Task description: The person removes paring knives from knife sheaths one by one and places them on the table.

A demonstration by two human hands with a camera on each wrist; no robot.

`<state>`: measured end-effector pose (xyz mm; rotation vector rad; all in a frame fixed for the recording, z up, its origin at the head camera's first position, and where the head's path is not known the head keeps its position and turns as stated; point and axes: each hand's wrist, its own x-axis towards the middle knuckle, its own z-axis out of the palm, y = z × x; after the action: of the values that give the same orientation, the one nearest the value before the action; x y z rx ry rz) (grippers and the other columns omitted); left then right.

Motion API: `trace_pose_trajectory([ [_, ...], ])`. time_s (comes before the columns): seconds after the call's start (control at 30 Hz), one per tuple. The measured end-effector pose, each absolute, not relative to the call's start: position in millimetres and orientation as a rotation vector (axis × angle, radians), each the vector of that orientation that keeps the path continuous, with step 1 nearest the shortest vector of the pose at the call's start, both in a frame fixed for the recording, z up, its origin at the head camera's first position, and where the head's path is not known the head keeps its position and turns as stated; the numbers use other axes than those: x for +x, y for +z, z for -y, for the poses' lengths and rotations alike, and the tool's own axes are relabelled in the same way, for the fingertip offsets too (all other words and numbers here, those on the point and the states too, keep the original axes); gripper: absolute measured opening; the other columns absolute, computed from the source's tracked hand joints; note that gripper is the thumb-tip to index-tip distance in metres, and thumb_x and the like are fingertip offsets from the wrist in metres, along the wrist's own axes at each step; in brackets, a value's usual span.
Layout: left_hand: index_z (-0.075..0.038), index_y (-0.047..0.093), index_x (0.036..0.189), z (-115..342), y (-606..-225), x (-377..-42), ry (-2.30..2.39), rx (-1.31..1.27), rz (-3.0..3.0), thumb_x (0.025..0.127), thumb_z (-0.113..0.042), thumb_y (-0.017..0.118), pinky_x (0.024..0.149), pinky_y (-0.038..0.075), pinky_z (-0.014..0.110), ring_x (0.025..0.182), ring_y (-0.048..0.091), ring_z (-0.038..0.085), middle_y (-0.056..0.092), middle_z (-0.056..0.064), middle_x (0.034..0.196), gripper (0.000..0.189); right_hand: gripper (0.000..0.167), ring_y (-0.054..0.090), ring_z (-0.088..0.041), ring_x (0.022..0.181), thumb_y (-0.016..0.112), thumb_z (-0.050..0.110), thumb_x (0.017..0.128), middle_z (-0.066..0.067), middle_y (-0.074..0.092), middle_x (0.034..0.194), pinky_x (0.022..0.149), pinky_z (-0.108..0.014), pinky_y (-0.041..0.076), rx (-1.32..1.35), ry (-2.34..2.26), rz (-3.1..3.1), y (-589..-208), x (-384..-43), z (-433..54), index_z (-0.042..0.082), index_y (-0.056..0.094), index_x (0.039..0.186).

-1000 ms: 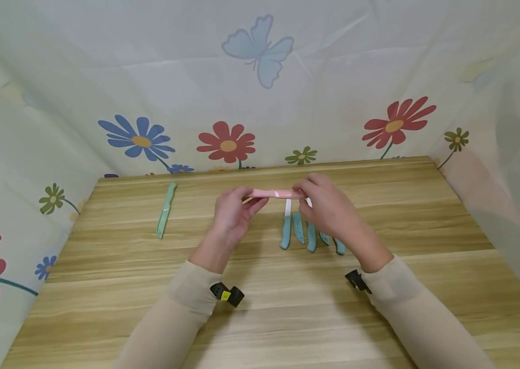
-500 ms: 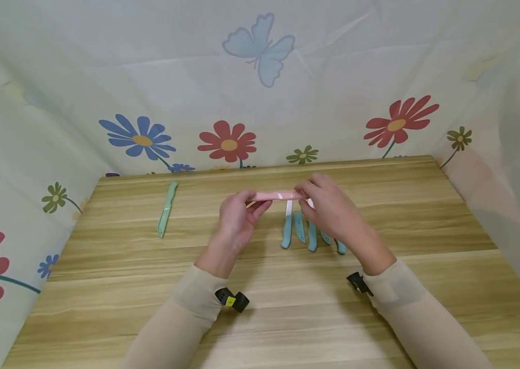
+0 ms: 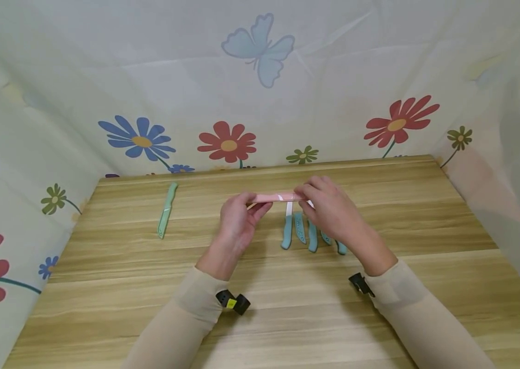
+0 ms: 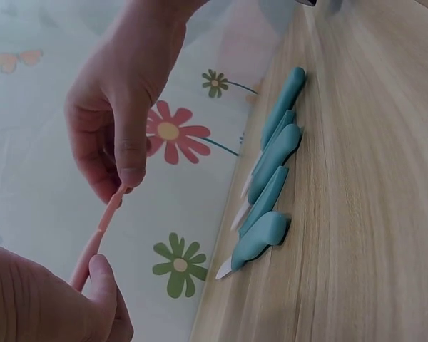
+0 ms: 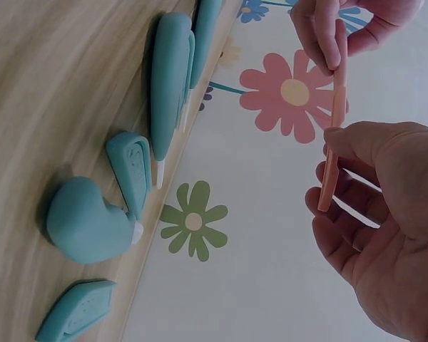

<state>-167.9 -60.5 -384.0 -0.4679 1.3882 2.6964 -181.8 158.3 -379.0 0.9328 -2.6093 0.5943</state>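
A pink knife (image 3: 266, 198) is held level above the table, its blade end in a pink sheath (image 5: 331, 178). White shows at the joint between handle and sheath. My left hand (image 3: 236, 219) pinches the handle end between thumb and fingers. At the other end, my right hand (image 3: 331, 209) pinches the sheath, thumb on one side and fingers on the other. Below the right hand lie several blue-green knives (image 3: 286, 233) with white blades bare, and blue-green sheaths (image 3: 299, 228) between them. That hand partly hides them in the head view.
A green sheathed knife (image 3: 166, 210) lies at the left of the wooden table (image 3: 103, 297). Behind the table's back edge hangs a white sheet (image 3: 172, 77) with printed flowers and a butterfly; it also covers both sides. Small black cameras (image 3: 233, 301) sit on both wrists.
Both hands have shifted slightly right and a little toward me with the pink knife, mostly in the first half second. The grip on it looks the same. Things on the table have not moved.
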Motion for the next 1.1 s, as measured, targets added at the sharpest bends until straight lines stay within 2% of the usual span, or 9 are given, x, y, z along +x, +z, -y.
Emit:
trace_pose_trajectory([
  [0.23,0.008,0.047,0.117,62,-386,-169,2.694,-0.447,-1.407,0.108,-0.003,0.047,0.097,0.058,0.035,0.100,0.067,0.030,0.050,0.024,0.125,0.014,0.022,0.059,-0.032,0.112,0.073,0.012,0.103,-0.010,0.069,0.119,0.098,-0.048,0.052,0.916,0.572,2.641,-380,-182,-158,0.003,0.075,0.122],
  [0.37,0.007,0.044,0.122,63,-387,-170,2.689,-0.449,-1.463,0.106,-0.002,0.050,0.097,0.058,0.037,0.098,0.068,0.030,0.053,0.023,0.120,0.019,0.021,0.059,-0.031,0.113,0.072,0.013,0.103,-0.010,0.069,0.120,0.099,-0.048,0.051,0.913,0.574,2.642,-380,-182,-158,0.003,0.075,0.122],
  [0.53,0.002,0.045,0.124,65,-385,-170,2.685,-0.466,-1.603,0.103,-0.003,0.057,0.097,0.059,0.038,0.093,0.065,0.026,0.055,0.016,0.109,0.025,0.022,0.059,-0.032,0.114,0.072,0.012,0.103,-0.010,0.069,0.120,0.100,-0.048,0.051,0.910,0.575,2.634,-381,-182,-159,0.002,0.074,0.122],
  [0.67,0.000,0.047,0.123,68,-382,-172,2.710,-0.432,-1.759,0.100,-0.002,0.060,0.097,0.058,0.041,0.093,0.064,0.025,0.053,0.013,0.107,0.027,0.021,0.060,-0.032,0.115,0.073,0.011,0.103,-0.011,0.069,0.121,0.101,-0.049,0.051,0.912,0.571,2.618,-381,-182,-160,0.002,0.075,0.122],
  [0.9,-0.002,0.059,0.126,74,-380,-174,2.472,-0.307,-2.267,0.097,-0.006,0.068,0.094,0.056,0.040,0.103,0.064,0.025,0.060,0.012,0.119,0.031,0.021,0.060,-0.033,0.113,0.073,0.011,0.102,-0.011,0.069,0.120,0.100,-0.049,0.051,0.923,0.576,2.603,-381,-182,-161,0.002,0.075,0.121],
  [1.1,-0.003,0.063,0.134,80,-374,-171,1.835,0.090,-2.923,0.097,-0.016,0.075,0.104,0.049,0.046,0.119,0.056,0.028,0.061,0.009,0.128,0.042,0.021,0.060,-0.033,0.111,0.073,0.011,0.102,-0.011,0.069,0.119,0.099,-0.048,0.051,0.928,0.574,2.598,-380,-183,-163,0.002,0.075,0.120],
])
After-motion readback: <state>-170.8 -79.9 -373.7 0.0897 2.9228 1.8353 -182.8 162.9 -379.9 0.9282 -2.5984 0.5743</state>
